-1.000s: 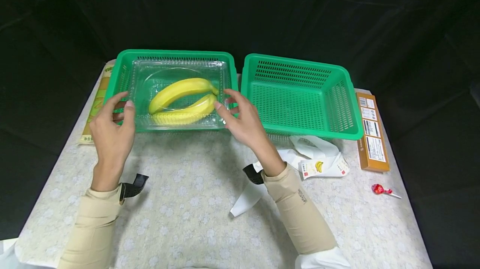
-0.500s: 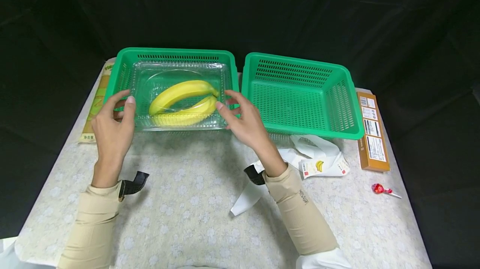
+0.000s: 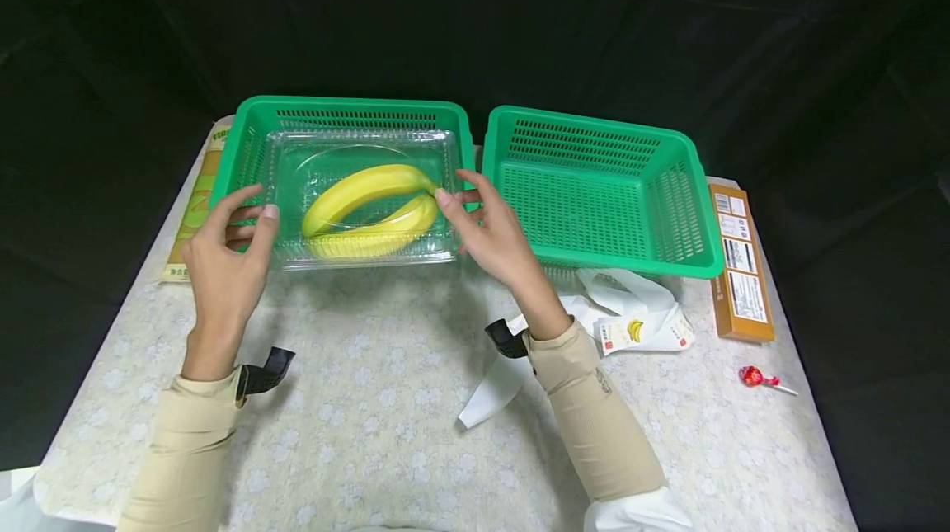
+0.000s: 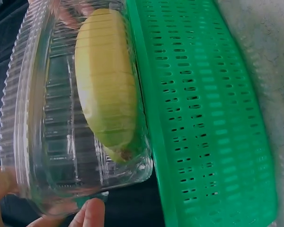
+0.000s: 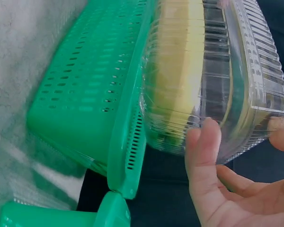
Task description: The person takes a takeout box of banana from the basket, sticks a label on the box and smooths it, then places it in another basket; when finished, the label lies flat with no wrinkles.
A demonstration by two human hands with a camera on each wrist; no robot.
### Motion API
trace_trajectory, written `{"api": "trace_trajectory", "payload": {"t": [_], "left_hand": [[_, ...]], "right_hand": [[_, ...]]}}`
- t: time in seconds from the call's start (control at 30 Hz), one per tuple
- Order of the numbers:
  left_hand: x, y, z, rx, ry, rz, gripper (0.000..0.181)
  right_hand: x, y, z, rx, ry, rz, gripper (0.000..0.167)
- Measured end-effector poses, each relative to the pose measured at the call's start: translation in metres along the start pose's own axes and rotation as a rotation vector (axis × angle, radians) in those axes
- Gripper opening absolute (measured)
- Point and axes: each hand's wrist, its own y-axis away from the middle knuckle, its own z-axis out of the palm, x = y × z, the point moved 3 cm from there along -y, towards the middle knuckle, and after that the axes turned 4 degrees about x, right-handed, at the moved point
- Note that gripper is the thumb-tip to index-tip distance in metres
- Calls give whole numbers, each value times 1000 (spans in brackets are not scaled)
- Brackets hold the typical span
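A clear plastic clamshell box [image 3: 293, 177] with two bananas [image 3: 371, 181] inside is held over the left green basket [image 3: 248, 115]. My left hand [image 3: 230, 251] grips the box's left end, thumb at the near side and fingers behind it. At the right end my right hand [image 3: 493, 239] holds it, thumb on the box wall near the banana stems. In the left wrist view one banana [image 4: 106, 75] shows through the ribbed wall, and the box sits at the basket's rim level or higher. The right wrist view shows my right thumb [image 5: 206, 146] pressed against the box.
Another green basket [image 3: 571, 218] stands to the right, holding nothing visible. A white strip with a banana-print label [image 3: 634, 330] lies before it. An orange-brown box [image 3: 738, 268] and a red lollipop [image 3: 753, 376] lie at the right. A yellow-green package [image 3: 185, 243] lies left of the left basket.
The clamshell box with the bananas has moved slightly right and toward me, both hands along with it. My right thumb has shifted up along the box's right end.
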Motion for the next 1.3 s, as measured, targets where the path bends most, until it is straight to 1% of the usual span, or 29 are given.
{"api": "trace_trajectory", "payload": {"t": [0.13,0.2,0.4,0.53,0.77,0.83,0.97,1.07,1.2,1.3], "left_hand": [[-2,1,1,-33,1,-33,37],[-3,1,2,-48,1,-38,38],[-6,-1,5,-61,-1,-6,38],[-6,0,6,-65,-5,-3,38],[-6,6,3,-54,13,-25,36],[-6,7,2,-49,16,-26,36],[-5,8,2,-43,16,-21,36],[-5,8,1,-36,18,-8,35],[-6,8,1,-18,31,10,33],[-7,7,1,-10,43,17,32]], "right_hand": [[2,0,0,14,-20,8,60],[3,0,1,17,-27,10,59],[4,-1,2,23,-37,19,58],[6,-1,3,34,-39,10,57],[5,6,2,48,31,-10,56],[5,9,1,45,34,-8,56],[6,16,-1,35,-6,3,54],[6,20,-2,34,-27,5,58],[7,21,-3,45,-44,9,64],[6,21,-2,49,-69,15,64]]}}
